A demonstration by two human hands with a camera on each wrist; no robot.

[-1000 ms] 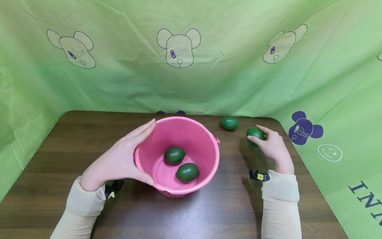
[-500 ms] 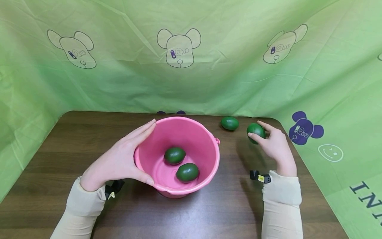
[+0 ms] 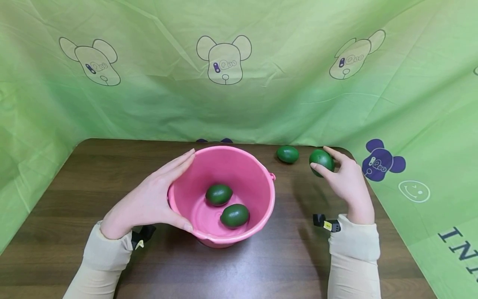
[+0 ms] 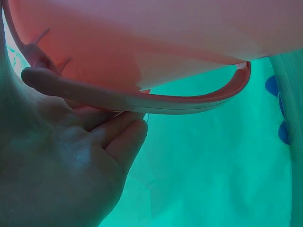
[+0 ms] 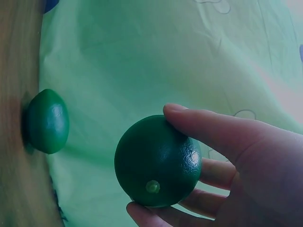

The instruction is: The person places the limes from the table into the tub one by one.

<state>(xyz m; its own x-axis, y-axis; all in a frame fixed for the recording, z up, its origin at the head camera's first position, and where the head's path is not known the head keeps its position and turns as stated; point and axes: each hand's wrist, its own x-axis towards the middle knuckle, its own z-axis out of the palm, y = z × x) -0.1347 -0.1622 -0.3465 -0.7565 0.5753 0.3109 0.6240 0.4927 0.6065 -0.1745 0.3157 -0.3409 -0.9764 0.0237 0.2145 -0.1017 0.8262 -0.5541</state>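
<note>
Holding is shared between two bare hands. The pink bucket (image 3: 220, 166), set mouth up near the middle of the table (image 3: 104, 178), is held at its left side by the left grip (image 3: 149, 203), with the thumb laid on the rim toward the near edge and the fingers spread toward the far edge; presumably it is held so in order that the mouth is left open and sliding is prevented. The held lime (image 3: 321, 161) is pinched between thumb and fingertips by the right grip (image 3: 349, 178), lifted off the wood near the far right corner; its rounded sides are probably spanned to keep it from slipping. The loose lime (image 3: 287, 154) is set close to the far edge, left of that corner. Inside the bucket, the farther lime (image 3: 218, 195) and the nearer lime (image 3: 234, 216) are contained by the wall, so rolling away is likely prevented.

Part of the left fingers is hidden by the handle (image 4: 142, 101) in the left wrist view, while most of that handle is out of sight from the head. The bucket's underside is not shown, and whether the two limes inside are touching cannot be told. The table's near edge and both sleeves (image 3: 352, 265) are cut off, as is some lettering on the green cloth (image 3: 224, 110).
</note>
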